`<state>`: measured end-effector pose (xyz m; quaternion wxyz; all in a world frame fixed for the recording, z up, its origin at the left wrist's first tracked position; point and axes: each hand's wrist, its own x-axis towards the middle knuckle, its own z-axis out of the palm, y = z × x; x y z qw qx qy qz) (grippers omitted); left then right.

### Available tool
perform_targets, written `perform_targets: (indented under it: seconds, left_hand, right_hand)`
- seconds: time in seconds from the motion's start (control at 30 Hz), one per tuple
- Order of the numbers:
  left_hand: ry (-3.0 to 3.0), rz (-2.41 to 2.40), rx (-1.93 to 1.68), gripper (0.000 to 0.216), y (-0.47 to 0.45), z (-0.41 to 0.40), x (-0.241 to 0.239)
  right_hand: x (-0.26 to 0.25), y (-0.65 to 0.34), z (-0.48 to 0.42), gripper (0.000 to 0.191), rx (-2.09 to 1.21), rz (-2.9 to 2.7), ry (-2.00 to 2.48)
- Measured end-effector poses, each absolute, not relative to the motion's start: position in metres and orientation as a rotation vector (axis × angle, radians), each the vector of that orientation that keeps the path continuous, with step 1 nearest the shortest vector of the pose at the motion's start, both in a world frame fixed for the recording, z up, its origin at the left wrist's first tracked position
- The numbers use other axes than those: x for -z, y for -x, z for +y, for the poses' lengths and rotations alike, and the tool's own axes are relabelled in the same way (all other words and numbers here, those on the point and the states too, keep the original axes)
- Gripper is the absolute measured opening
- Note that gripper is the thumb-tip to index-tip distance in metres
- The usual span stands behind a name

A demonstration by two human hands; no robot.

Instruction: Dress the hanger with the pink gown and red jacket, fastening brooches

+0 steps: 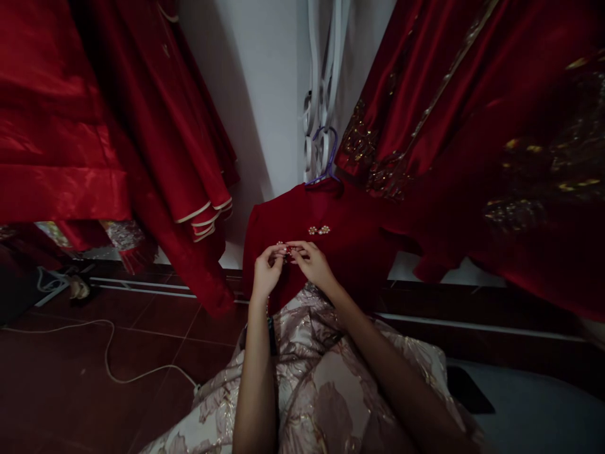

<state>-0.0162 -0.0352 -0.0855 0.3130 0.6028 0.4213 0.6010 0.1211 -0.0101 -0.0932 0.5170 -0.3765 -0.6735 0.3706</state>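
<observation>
A dark red jacket [359, 233] hangs in front of me on a purple hanger [333, 154]. On its upper front sits a pearl-beaded frog fastener [319, 230], its two halves side by side. Below it and to the left, my left hand [267, 272] pinches one side of a second beaded frog fastener [288, 250]. My right hand [312, 263] has thumb and fingers closed on the other side of that same fastener. The fingertips nearly meet and cover most of it, so whether its halves are joined cannot be seen.
Red garments [189, 157] hang at the left, and gold-trimmed red ones [425, 107] at the right. White hangers [326, 75] hang above the jacket. A patterned pale skirt [340, 384] covers my lap. A white cable [113, 353] crosses the tiled floor near shoes [78, 288].
</observation>
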Motion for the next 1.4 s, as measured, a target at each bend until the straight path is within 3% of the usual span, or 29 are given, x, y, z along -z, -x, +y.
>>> perform_targets:
  seconds: [0.5, 1.4]
  left_hand:
    - [-1.593, 1.3, -1.635, 0.025, 0.011, -0.032, 0.094]
    - [-1.821, 1.437, -1.569, 0.024, 0.016, -0.04, 0.086]
  right_hand:
    - [0.096, -0.119, -0.009, 0.03, -0.701, -1.606, 0.987]
    - [0.097, -0.12, -0.013, 0.03, -0.746, -1.591, 0.959]
